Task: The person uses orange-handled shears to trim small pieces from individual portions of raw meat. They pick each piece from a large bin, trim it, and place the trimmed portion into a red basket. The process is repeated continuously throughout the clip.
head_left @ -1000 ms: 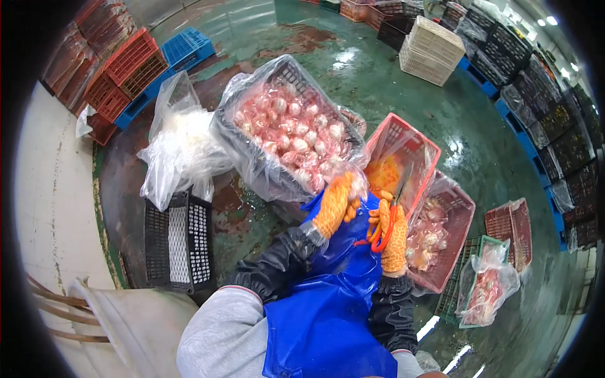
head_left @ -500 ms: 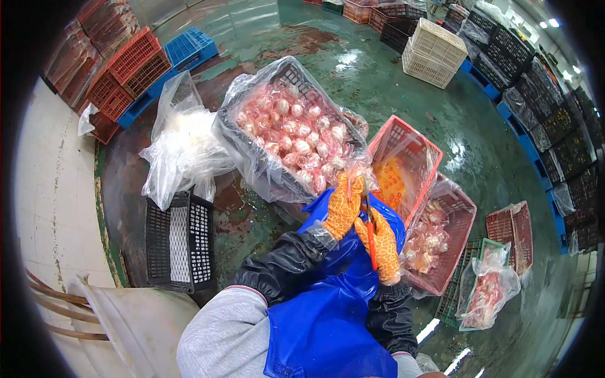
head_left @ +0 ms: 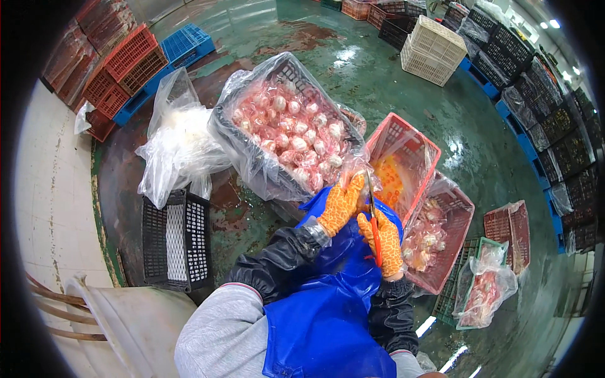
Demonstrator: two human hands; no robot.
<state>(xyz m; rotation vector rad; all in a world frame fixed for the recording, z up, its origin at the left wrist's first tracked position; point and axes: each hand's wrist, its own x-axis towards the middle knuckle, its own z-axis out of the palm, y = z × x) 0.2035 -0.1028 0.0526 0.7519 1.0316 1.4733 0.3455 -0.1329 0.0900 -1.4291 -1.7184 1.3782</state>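
My left hand (head_left: 341,208), in an orange patterned glove, is closed on a clear plastic wrapper (head_left: 357,169) with something pinkish in it. My right hand (head_left: 385,241), gloved alike, grips red-handled scissors (head_left: 376,234), their blades pointing up beside the wrapper. Just beyond my left hand, a dark crate (head_left: 222,129) lined with clear plastic holds many white, egg-shaped things (head_left: 300,145) in reddish film. To the right stands a red crate (head_left: 403,126) with orange, yolk-like rounds (head_left: 388,179) in its liner. My fingers partly hide the wrapper's contents.
Another red crate (head_left: 463,220) with wrapped pieces sits at my right. At left are crumpled clear plastic bags (head_left: 183,145) and a black crate (head_left: 195,246). A plastic-covered crate (head_left: 482,290) lies farther right. Crate stacks (head_left: 435,50) line the wet floor's edges.
The scissors and my right hand have moved slightly right, a little away from my left hand. My left hand has shifted slightly left, still holding the wrapper.
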